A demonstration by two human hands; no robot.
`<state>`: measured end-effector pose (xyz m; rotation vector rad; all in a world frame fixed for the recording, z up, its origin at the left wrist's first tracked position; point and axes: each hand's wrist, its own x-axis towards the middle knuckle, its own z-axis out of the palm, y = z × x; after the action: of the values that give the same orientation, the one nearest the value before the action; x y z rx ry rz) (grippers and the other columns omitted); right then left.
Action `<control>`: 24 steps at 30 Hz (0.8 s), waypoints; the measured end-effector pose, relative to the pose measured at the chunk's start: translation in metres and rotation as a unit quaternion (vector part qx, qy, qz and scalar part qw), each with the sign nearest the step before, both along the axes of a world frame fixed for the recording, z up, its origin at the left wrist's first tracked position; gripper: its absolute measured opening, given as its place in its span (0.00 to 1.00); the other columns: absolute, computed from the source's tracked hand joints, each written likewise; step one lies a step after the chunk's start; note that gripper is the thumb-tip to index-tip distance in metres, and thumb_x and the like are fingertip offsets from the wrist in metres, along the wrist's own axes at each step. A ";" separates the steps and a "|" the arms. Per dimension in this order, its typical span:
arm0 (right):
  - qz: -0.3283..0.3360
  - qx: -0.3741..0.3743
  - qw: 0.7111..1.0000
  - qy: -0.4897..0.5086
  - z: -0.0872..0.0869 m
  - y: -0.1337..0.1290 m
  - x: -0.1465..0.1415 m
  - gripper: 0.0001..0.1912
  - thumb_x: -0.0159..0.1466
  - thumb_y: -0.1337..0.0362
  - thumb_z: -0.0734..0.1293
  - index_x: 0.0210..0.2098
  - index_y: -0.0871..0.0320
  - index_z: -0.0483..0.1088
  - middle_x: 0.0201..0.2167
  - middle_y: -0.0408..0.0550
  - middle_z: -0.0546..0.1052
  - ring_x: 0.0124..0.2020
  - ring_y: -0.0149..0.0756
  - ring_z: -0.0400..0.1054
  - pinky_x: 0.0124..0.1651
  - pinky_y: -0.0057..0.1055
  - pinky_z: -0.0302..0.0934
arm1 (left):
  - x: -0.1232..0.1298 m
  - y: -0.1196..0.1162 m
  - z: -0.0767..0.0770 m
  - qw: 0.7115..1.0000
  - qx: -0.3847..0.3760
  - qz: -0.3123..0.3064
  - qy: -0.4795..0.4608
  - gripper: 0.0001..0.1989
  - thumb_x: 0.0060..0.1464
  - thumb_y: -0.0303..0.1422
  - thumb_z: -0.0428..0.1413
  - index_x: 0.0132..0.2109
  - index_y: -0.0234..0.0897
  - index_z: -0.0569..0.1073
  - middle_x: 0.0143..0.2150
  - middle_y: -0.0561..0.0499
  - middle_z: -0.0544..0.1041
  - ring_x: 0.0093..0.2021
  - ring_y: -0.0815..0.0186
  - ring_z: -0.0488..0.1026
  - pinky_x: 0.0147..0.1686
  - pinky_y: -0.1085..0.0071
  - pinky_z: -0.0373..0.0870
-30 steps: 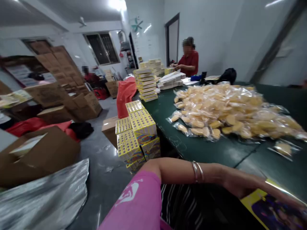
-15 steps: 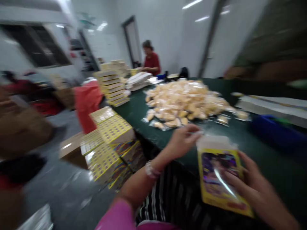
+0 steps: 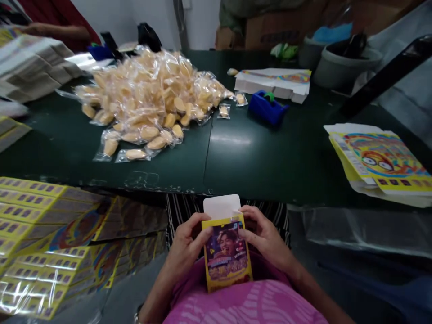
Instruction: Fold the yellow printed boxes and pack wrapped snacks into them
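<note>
Yellow cardboard box point(image 3: 227, 256) stands upright between my two hands, just above my lap and in front of my pink shirt point(image 3: 243, 306). Its printed photo of a person faces me, and a white flap point(image 3: 222, 206) sticks up from its top. My left hand point(image 3: 185, 245) is clenched around the box's left edge, and my right hand point(image 3: 263, 236) grasps its right edge near the top, so neither hand is released. A striped cloth point(image 3: 178, 211) shows just behind the box, and a metal bangle point(image 3: 137, 318) sits on my left wrist.

Ahead of me is a dark green table point(image 3: 270, 153). A big heap of clear plastic bags point(image 3: 145, 103) holding pale yellow pieces lies on it, with a blue tape dispenser point(image 3: 268, 107) off to its right. A pile of flat printed boxes point(image 3: 380, 162) lies at the table's right edge. Stacked yellow boxes point(image 3: 50, 238) sit below the table's edge on my left, and a co-worker's arm point(image 3: 54, 31) shows beyond the heap at the far left.
</note>
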<state>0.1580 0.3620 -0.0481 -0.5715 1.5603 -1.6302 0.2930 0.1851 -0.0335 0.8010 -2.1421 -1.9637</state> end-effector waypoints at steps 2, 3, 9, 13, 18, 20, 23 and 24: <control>-0.004 0.012 1.000 0.017 0.000 -0.005 -0.003 0.12 0.64 0.58 0.69 0.44 0.54 0.68 0.41 0.45 0.74 0.42 0.35 0.70 0.45 0.30 0.66 | 0.005 -0.006 -0.003 0.999 -0.036 -0.006 0.004 0.10 0.60 0.40 0.55 0.39 0.38 0.76 0.34 0.52 0.77 0.34 0.67 0.72 0.33 0.76 0.67; -0.008 0.014 0.999 0.028 0.000 -0.009 -0.004 0.10 0.64 0.57 0.69 0.41 0.55 0.69 0.39 0.44 0.73 0.40 0.34 0.69 0.42 0.28 0.65 | 0.007 -0.008 -0.004 0.998 -0.056 -0.004 0.013 0.10 0.60 0.39 0.55 0.39 0.38 0.77 0.38 0.51 0.78 0.38 0.65 0.74 0.38 0.74 0.69; -0.048 -0.014 0.994 0.099 -0.006 -0.025 -0.007 0.09 0.62 0.58 0.70 0.31 0.57 0.71 0.36 0.46 0.73 0.37 0.36 0.68 0.35 0.27 0.64 | 0.010 -0.012 -0.017 0.996 -0.026 0.079 0.021 0.09 0.56 0.38 0.59 0.33 0.38 0.79 0.44 0.47 0.80 0.44 0.59 0.76 0.44 0.69 0.71; -0.067 -0.003 0.987 0.145 -0.007 -0.022 -0.008 0.08 0.61 0.59 0.71 0.32 0.56 0.71 0.36 0.48 0.74 0.38 0.38 0.70 0.39 0.31 0.66 | 0.005 -0.012 -0.020 0.984 0.120 0.123 0.052 0.07 0.53 0.34 0.62 0.40 0.42 0.73 0.39 0.52 0.79 0.40 0.64 0.75 0.41 0.71 0.71; -0.027 -0.014 0.986 0.165 0.000 -0.015 -0.011 0.09 0.63 0.64 0.70 0.43 0.53 0.70 0.39 0.46 0.74 0.41 0.37 0.71 0.43 0.33 0.67 | -0.001 -0.023 -0.019 0.993 0.109 0.025 0.049 0.03 0.56 0.32 0.59 0.38 0.40 0.77 0.39 0.50 0.75 0.42 0.65 0.71 0.43 0.73 0.67; 0.017 -0.026 0.983 0.182 0.004 -0.013 -0.012 0.06 0.65 0.65 0.68 0.42 0.53 0.73 0.42 0.48 0.74 0.44 0.38 0.71 0.45 0.33 0.66 | -0.001 -0.025 -0.019 0.988 0.140 0.009 0.061 0.05 0.55 0.33 0.58 0.34 0.38 0.77 0.40 0.49 0.75 0.43 0.64 0.70 0.44 0.72 0.67; 0.022 -0.017 0.992 0.124 0.013 -0.011 -0.013 0.04 0.66 0.63 0.67 0.38 0.53 0.75 0.44 0.48 0.75 0.44 0.37 0.71 0.44 0.31 0.66 | -0.001 -0.019 -0.015 0.978 0.204 0.028 0.044 0.09 0.56 0.38 0.58 0.33 0.38 0.77 0.43 0.48 0.74 0.44 0.62 0.70 0.43 0.72 0.68; 0.015 -0.005 0.995 0.103 0.016 -0.012 -0.012 0.04 0.66 0.63 0.67 0.36 0.54 0.75 0.43 0.47 0.75 0.43 0.37 0.71 0.43 0.31 0.67 | -0.001 -0.016 -0.012 0.978 0.202 0.039 0.032 0.10 0.55 0.39 0.58 0.32 0.38 0.77 0.43 0.48 0.74 0.43 0.63 0.71 0.42 0.72 0.68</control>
<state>0.1458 0.3504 -0.0319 -0.7861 1.6840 -1.5974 0.2918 0.1690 -0.0455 0.8471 -1.6677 -2.3828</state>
